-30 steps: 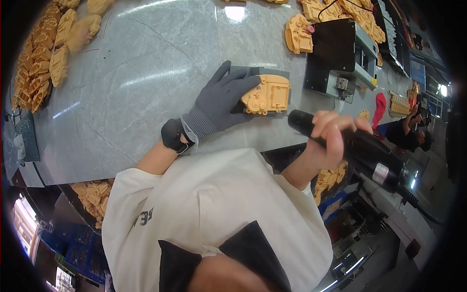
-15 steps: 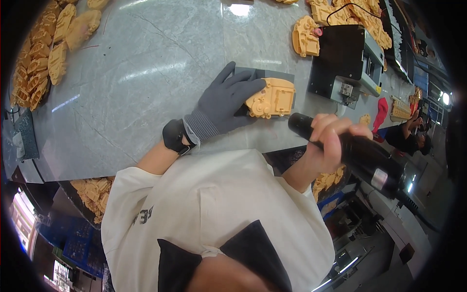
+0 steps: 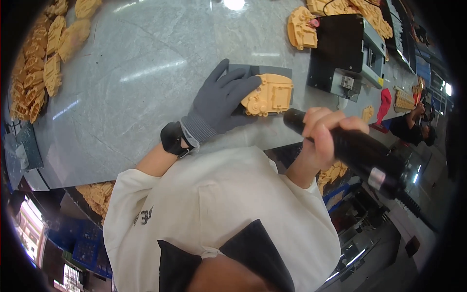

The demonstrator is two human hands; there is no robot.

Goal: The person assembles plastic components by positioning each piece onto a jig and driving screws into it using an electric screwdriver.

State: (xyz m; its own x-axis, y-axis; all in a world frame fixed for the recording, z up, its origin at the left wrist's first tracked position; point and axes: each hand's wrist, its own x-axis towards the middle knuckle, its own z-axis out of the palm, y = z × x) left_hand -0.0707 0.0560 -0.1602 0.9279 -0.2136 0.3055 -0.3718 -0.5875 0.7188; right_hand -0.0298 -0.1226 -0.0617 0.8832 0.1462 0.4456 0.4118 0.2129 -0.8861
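Left hand (image 3: 219,100), gloved, pinched left end of yellow housing (image 3: 273,95) between forefinger and thumb, other fingers spread, apparently to steady it. Housing sat on dark grey block (image 3: 265,69) on table (image 3: 136,102), likely raised for access. Bare right hand (image 3: 328,136) wrapped black cylindrical tool (image 3: 360,150), nose angled toward housing's near right corner; contact unclear.

Black tool (image 3: 362,150) nearer yellow housing (image 3: 269,95)
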